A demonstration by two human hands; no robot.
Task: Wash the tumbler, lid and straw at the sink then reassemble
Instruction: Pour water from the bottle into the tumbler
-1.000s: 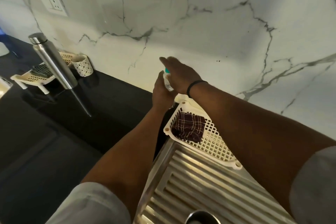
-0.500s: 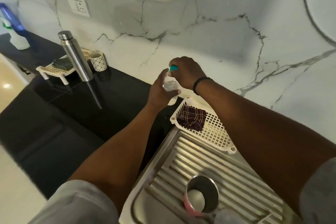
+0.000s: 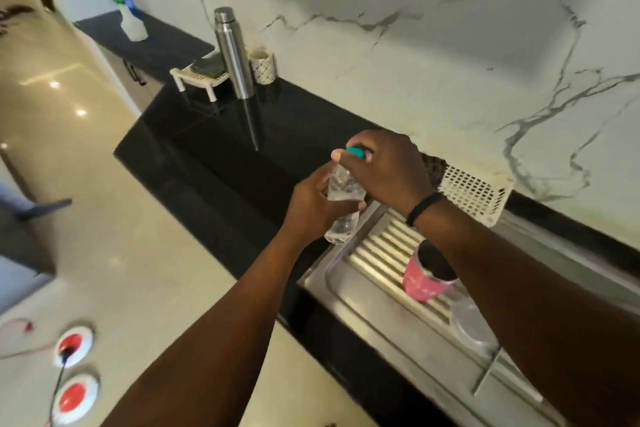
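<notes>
My left hand [image 3: 311,204] grips a small clear bottle [image 3: 341,218] round its middle, above the left end of the steel drainboard [image 3: 374,260]. My right hand [image 3: 384,170] covers the bottle's top, its fingers curled round the teal cap [image 3: 356,152]. A pink tumbler [image 3: 424,282] with a steel rim stands open on the drainboard ridges, partly behind my right forearm. A round clear lid [image 3: 472,329] lies on the drainboard just right of the tumbler. No straw shows.
A white perforated basket [image 3: 474,191] sits behind my right wrist against the marble wall. On the black counter [image 3: 214,156] stand a steel flask [image 3: 233,55], a patterned cup [image 3: 263,66] and a small white rack [image 3: 197,78]. A spray bottle [image 3: 126,7] stands far left.
Both hands with the bottle have come nearer and lower, away from the basket and over the drainboard's left end. My view has swung down and left, bringing the tumbler and lid fully into sight.
</notes>
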